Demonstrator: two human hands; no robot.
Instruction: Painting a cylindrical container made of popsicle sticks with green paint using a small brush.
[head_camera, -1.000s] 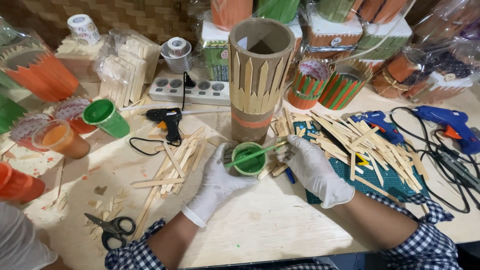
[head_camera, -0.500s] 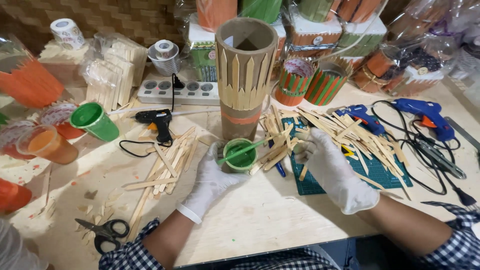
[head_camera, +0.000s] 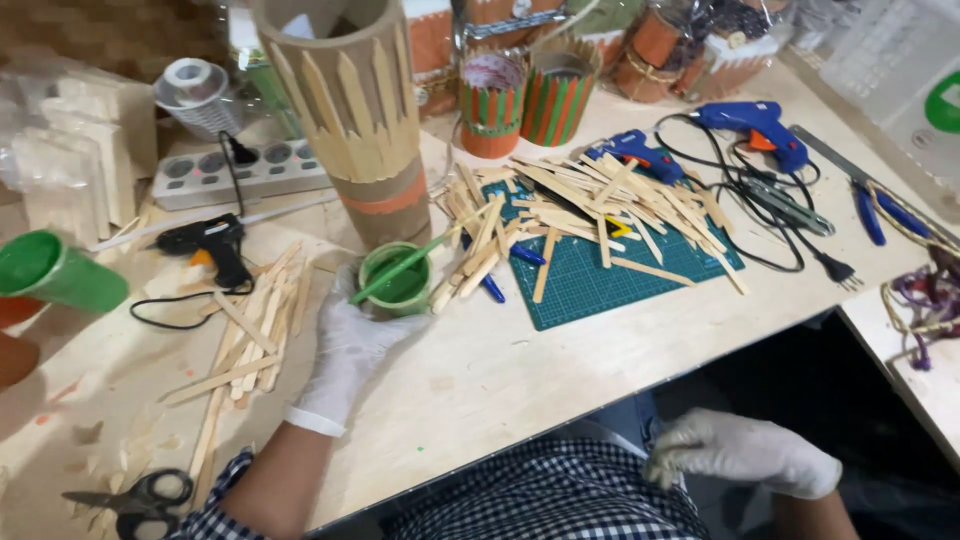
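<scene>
Across the middle of the frame runs a pale plywood worktable (head_camera: 520, 380), its front edge dropping off to dark floor at lower right. Just left of centre the left hand (head_camera: 345, 345), in a white glove, is wrapped around a small green paint pot (head_camera: 396, 280), fingers curled against its side; a green-stained stick (head_camera: 400, 268) leans out of the pot. At lower right the gloved right hand (head_camera: 745, 455) sits below the table edge, over a checked shirt (head_camera: 560, 500), fingers loosely curled and holding nothing that can be made out.

Right behind the pot stands a tall cardboard tube (head_camera: 355, 120) clad with pointed wooden sticks. To the right a green cutting mat (head_camera: 600, 285) lies under a heap of plain sticks (head_camera: 580, 205). More sticks (head_camera: 250, 330) scatter at centre left, near a black glue gun (head_camera: 205, 245) and a grey power strip (head_camera: 235, 170). Two blue glue guns (head_camera: 755, 125) with tangled black cords lie at upper right. A green cup (head_camera: 55, 275) lies tipped at the left edge, and black scissors (head_camera: 135, 495) rest at lower left. Orange-and-green striped containers (head_camera: 525, 100) line the top.
</scene>
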